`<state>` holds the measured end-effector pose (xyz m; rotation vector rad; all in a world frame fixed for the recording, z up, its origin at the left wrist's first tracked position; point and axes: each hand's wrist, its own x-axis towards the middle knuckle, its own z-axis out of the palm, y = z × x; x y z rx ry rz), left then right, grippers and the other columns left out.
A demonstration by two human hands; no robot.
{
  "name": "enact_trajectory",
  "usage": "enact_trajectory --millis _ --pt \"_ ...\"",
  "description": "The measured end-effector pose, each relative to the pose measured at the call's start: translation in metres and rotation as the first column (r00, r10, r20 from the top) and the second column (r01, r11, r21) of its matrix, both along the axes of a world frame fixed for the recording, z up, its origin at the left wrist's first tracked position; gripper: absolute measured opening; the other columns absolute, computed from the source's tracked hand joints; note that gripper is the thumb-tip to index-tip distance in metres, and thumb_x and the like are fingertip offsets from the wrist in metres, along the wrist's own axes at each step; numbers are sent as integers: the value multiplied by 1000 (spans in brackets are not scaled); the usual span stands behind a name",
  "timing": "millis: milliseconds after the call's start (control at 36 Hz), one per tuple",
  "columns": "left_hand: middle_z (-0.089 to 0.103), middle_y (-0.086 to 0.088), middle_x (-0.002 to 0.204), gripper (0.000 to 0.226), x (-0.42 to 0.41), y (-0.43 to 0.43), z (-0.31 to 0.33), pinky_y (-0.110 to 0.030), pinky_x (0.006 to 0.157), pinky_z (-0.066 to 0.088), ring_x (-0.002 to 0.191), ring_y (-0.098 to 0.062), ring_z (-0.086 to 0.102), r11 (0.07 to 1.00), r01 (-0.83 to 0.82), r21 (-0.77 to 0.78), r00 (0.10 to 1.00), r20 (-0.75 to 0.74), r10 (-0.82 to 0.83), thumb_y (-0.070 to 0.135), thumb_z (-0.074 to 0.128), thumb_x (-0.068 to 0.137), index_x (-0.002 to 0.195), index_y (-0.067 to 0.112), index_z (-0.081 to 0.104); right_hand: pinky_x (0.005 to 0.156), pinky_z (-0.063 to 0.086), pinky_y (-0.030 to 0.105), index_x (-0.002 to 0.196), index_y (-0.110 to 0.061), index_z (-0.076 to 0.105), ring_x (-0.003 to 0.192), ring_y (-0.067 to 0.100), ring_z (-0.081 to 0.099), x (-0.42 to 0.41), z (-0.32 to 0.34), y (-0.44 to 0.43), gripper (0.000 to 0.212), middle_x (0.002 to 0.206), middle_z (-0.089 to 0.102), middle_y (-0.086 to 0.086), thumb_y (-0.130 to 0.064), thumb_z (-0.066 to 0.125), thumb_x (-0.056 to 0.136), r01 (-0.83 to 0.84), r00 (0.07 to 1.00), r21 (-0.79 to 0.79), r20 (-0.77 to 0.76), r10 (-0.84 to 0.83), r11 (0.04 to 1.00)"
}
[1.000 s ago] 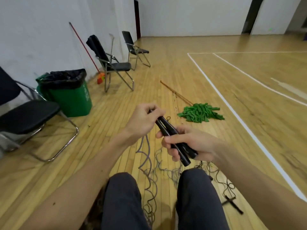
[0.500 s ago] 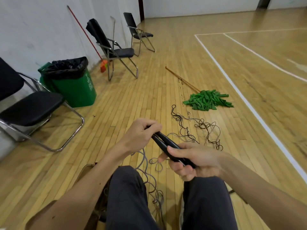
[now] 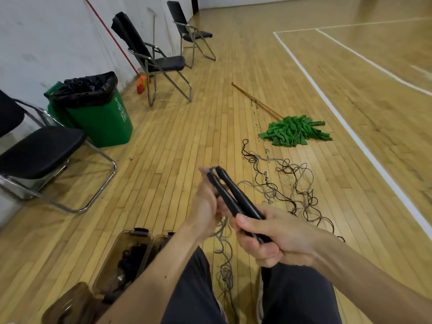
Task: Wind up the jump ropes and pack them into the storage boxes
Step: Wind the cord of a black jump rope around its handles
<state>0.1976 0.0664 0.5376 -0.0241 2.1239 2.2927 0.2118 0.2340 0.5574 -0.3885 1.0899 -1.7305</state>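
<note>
Two black jump rope handles (image 3: 231, 195) lie side by side, pointing up and away from me. My right hand (image 3: 273, 235) grips their near ends. My left hand (image 3: 207, 202) is blurred beside the handles and holds the grey rope (image 3: 222, 230) just below them. That rope hangs down in loops between my knees. A tangle of dark and grey ropes (image 3: 289, 183) lies on the wood floor ahead. Clear brown storage boxes (image 3: 124, 260) stand open at my lower left, with dark wound ropes inside one.
A green bin (image 3: 98, 113) with a black liner stands at the left between folding chairs (image 3: 46, 150). A green mop (image 3: 294, 130) with a wooden handle lies on the floor beyond the ropes. White court lines run along the right.
The view has tilted down, bringing the storage boxes into sight. My left hand has slid from the handles' far tips down along their side to the rope. My right hand keeps its grip.
</note>
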Motion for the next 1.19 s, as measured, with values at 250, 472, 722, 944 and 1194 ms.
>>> enact_trajectory --millis 250,472,722,944,1194 --pt "65 15 82 11 -5 21 -25 -21 71 52 79 -6 63 979 118 -167 991 -47 -127 5 46 105 108 13 53 42 25 19 89 -15 44 47 9 28 -22 0 13 20 62 35 -3 -20 59 101 209 954 313 -272 -124 926" --pt "65 -10 99 28 -14 8 -30 -35 65 48 84 -29 64 119 141 -983 942 96 -322 15 39 107 134 11 43 40 28 21 97 -9 50 46 9 30 -37 -13 26 18 62 40 -3 -23 62 101 313 883 613 -469 16 726" --pt "66 -6 97 32 -19 6 -20 -34 62 47 87 -25 69 -340 -48 -939 838 148 -526 30 39 108 126 8 52 41 34 22 103 -9 57 44 12 37 -47 -23 23 22 71 48 5 -31 59 102 306 854 773 -481 199 555" --pt "62 -3 105 30 -28 0 -8 -27 69 41 94 -20 64 -290 -60 -955 668 178 -722 34 45 106 120 14 61 42 28 22 86 -15 49 45 12 30 -53 -24 19 21 63 39 1 -24 55 103 122 869 844 -344 354 522" --pt "50 4 60 45 -40 -19 -3 -28 35 44 51 -9 38 141 -176 -974 497 -212 -841 54 62 81 66 12 55 42 30 22 84 -12 51 44 12 32 -58 -22 21 25 62 40 1 -28 59 101 27 823 866 -303 480 499"
